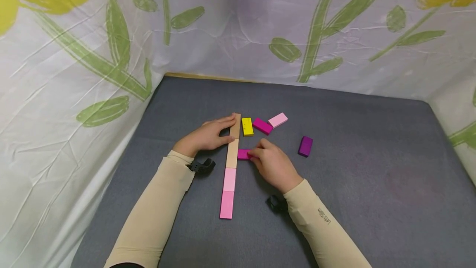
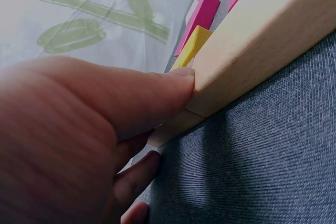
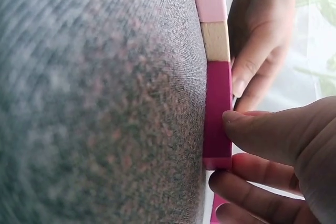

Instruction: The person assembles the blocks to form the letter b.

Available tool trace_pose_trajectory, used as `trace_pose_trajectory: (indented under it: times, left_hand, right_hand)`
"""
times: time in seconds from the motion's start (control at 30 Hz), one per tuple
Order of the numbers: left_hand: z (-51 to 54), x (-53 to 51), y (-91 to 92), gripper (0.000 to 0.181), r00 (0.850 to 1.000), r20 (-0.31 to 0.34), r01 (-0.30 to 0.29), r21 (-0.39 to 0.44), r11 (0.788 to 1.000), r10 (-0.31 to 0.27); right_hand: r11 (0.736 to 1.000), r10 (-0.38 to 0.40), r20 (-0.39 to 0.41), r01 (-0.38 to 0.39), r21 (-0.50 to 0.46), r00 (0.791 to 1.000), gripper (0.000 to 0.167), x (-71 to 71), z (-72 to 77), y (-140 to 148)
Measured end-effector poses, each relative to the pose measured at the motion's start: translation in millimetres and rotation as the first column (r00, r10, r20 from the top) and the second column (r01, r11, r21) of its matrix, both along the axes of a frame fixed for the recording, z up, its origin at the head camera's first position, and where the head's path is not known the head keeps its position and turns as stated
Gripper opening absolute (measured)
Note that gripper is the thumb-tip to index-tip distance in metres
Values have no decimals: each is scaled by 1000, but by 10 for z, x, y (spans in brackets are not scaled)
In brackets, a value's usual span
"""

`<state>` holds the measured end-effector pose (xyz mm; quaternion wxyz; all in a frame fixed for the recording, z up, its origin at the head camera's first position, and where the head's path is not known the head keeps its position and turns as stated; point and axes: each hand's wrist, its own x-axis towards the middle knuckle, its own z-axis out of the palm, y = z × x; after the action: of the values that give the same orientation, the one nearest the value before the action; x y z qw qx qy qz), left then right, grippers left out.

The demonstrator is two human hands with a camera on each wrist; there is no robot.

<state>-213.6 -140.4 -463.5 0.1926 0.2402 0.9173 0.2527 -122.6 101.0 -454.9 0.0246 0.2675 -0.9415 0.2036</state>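
Mid-frame, the left hand [image 1: 207,137], fingers extended, seemingly steadies the block row [image 1: 231,161]; the right hand [image 1: 274,165] pinches a magenta block [image 1: 243,154] against it.

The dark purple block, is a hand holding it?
No, the dark purple block lies alone on the gray cloth, while the right hand pinches a magenta block.

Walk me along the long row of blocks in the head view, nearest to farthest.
Deeper pink block → lighter pink block → first tan block → second tan block, with the left hand at its left side.
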Motion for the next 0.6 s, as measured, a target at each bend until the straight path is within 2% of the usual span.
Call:
trace_pose_trajectory:
  times: [0.6]
  left_hand:
    - [27,10,-4,72,1000,-5,3,6,1000,-3]
  right_hand:
    - [1000,-2,-1,2,26,1000,21,-14,-25,2]
